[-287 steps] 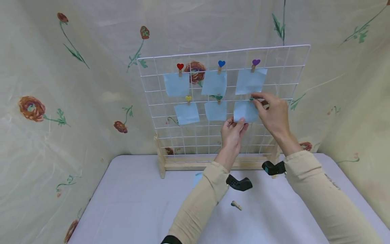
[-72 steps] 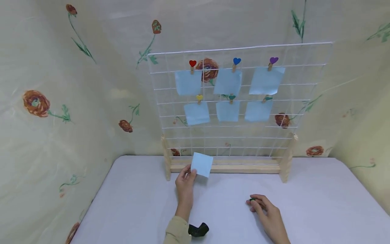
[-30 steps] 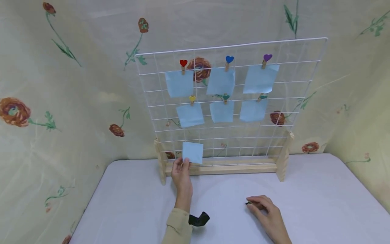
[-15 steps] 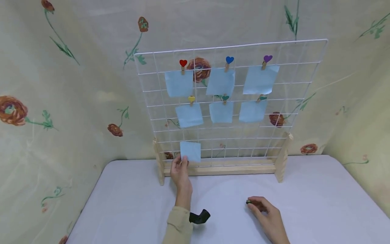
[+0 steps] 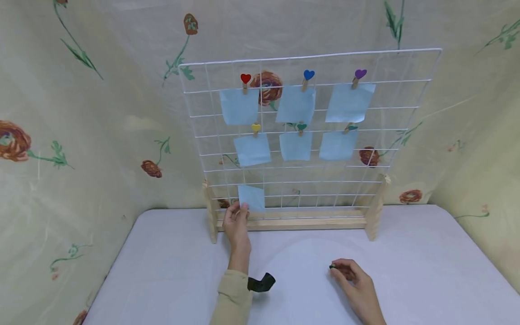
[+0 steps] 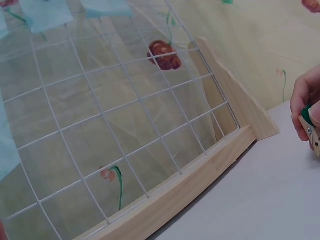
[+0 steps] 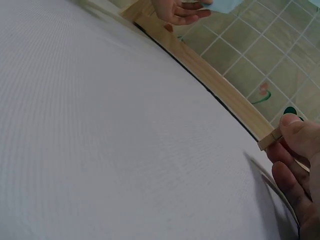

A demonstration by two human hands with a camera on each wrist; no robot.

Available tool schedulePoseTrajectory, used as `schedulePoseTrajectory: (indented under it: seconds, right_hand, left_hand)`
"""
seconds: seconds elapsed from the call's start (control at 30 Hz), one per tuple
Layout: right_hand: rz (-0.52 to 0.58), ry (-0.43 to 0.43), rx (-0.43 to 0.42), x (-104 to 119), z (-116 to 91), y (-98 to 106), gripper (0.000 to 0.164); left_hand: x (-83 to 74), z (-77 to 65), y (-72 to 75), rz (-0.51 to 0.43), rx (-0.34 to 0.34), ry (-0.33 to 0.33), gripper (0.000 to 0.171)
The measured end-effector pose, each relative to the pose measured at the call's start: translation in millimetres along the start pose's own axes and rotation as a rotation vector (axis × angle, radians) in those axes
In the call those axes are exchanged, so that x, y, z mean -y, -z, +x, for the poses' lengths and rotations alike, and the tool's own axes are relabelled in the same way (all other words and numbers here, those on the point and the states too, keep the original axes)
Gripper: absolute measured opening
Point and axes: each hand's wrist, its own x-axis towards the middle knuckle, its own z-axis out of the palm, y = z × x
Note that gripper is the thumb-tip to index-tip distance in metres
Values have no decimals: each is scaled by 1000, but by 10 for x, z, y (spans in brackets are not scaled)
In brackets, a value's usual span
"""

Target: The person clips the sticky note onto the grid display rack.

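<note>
My left hand [image 5: 237,223] pinches a light-blue paper note [image 5: 251,197] by its lower left corner, upright before the lower left of the white wire grid [image 5: 298,182]. In the right wrist view, the left hand's fingers [image 7: 182,11] show at the note's edge. Low over the table, my right hand [image 5: 356,285] pinches a small wooden clothespin [image 7: 270,138] with a green heart [image 7: 290,111] between thumb and fingers. Two rows of blue notes hang higher on the grid, such as one note [image 5: 252,149] under a yellow-heart clothespin [image 5: 256,129].
The grid stands in a wooden base [image 5: 304,224] with side posts, at the back of a white-covered table [image 5: 170,266]. Behind it hangs a flower-printed curtain [image 5: 101,113]. A black wrist-camera piece [image 5: 262,283] sticks out beside the left sleeve [image 5: 233,293].
Earlier, both hands were at the lower right hanging note. Since then, the left hand has taken another note and raised it to the grid's lower left; the right has picked up the clothespin.
</note>
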Motion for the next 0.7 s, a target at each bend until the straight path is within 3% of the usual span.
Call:
schedulePoseTrajectory:
  seconds: [0.17, 0.33, 0.53, 0.7]
  right_hand:
    - [103, -75, 22, 23, -12, 12, 27]
    - [178, -142, -19, 53, -4, 0, 30]
    - [231, -132, -74, 95, 12, -25, 25]
    - [260, -61, -104, 157, 39, -27, 23]
  left_hand:
    - [-42, 10, -4, 36, -9, 25, 23]
    - [-57, 14, -6, 54, -26, 10, 24]
    - [-53, 25, -10, 84, -22, -4, 25]
    - [-60, -5, -34, 90, -21, -9, 22]
